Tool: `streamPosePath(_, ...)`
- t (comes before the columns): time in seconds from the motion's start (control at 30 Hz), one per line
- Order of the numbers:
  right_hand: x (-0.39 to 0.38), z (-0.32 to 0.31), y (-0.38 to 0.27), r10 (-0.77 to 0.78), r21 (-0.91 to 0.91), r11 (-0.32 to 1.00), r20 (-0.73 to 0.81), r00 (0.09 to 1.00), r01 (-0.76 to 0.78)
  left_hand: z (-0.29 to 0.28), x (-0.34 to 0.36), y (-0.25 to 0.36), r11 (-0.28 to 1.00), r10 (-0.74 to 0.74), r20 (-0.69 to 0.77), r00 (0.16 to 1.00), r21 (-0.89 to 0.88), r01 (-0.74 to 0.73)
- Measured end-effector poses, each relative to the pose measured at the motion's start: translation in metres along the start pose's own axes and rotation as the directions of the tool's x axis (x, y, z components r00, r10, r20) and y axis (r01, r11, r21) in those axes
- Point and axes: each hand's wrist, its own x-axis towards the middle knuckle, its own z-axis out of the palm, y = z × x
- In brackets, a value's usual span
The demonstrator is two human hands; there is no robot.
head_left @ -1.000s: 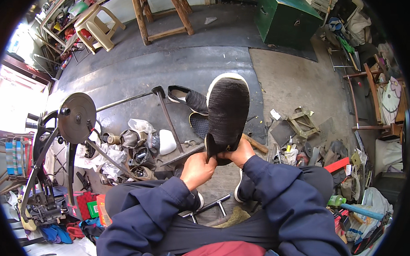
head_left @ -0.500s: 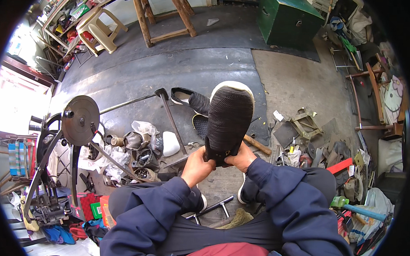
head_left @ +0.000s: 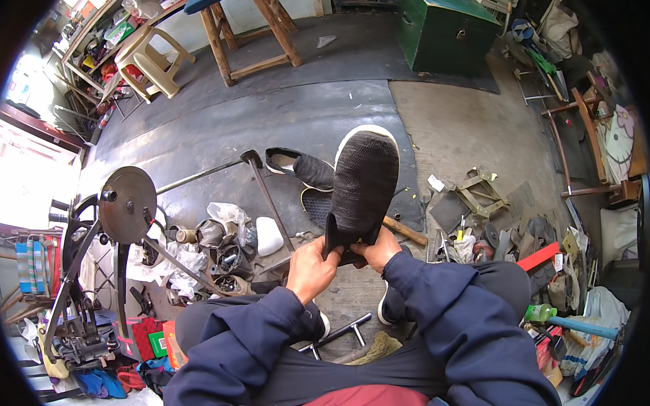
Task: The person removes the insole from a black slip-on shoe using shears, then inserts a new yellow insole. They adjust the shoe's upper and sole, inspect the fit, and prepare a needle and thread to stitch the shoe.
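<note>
My left hand (head_left: 313, 267) and my right hand (head_left: 380, 249) grip the heel end of a black knit slip-on shoe (head_left: 364, 179), held toe-up with a white sole edge showing along its rim. Thumbs and fingers press on either side of the dark opening, whose inside is partly hidden. A second black slip-on (head_left: 297, 166) lies on the mat behind it, beside a dark textured sole piece (head_left: 314, 206). A wooden handle (head_left: 406, 231) rests just past my right hand.
A black iron machine with a disc wheel (head_left: 127, 205) stands left, with bags of metal parts (head_left: 230, 257). A metal stand (head_left: 264, 190) sits ahead; tools and scraps (head_left: 482, 201) clutter the right. A wooden stool (head_left: 245, 35), plastic stool (head_left: 151, 61) and green chest (head_left: 445, 32) are at the back.
The shoe's toe dipped a little lower between the first and middle frames and has risen slightly since. Both hands keep their grip on it; the view has shifted slightly.
</note>
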Motion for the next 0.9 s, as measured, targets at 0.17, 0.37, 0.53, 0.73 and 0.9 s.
streamPosePath(0.17, 0.006, 0.000, 0.003, -0.004, -0.114, 0.993, -0.090, 0.996, -0.006, 0.002, -0.003, 0.002, 0.970, 0.129, -0.031, 0.991, 0.214, -0.119)
streamPosePath(0.37, 0.012, 0.001, -0.003, 0.008, -0.072, 0.997, 0.039, 0.999, -0.006, 0.000, 0.000, -0.009, 0.979, 0.202, -0.099, 0.974, 0.048, -0.198)
streamPosePath(0.53, 0.004, 0.001, -0.008, 0.053, -0.016, 0.999, 0.144, 0.988, -0.051, -0.001, -0.004, -0.009, 0.989, 0.143, -0.061, 0.988, 0.046, -0.141)
streamPosePath(0.73, 0.006, -0.006, -0.005, 0.109, -0.037, 0.994, 0.334, 0.936, -0.102, -0.006, -0.005, 0.000, 0.973, 0.195, -0.062, 0.979, 0.140, -0.185)
streamPosePath(0.9, 0.011, 0.009, 0.014, -0.161, -0.379, 0.918, -0.089, 0.983, 0.116, 0.003, -0.011, 0.002, 0.971, 0.198, 0.019, 0.980, 0.133, -0.199)
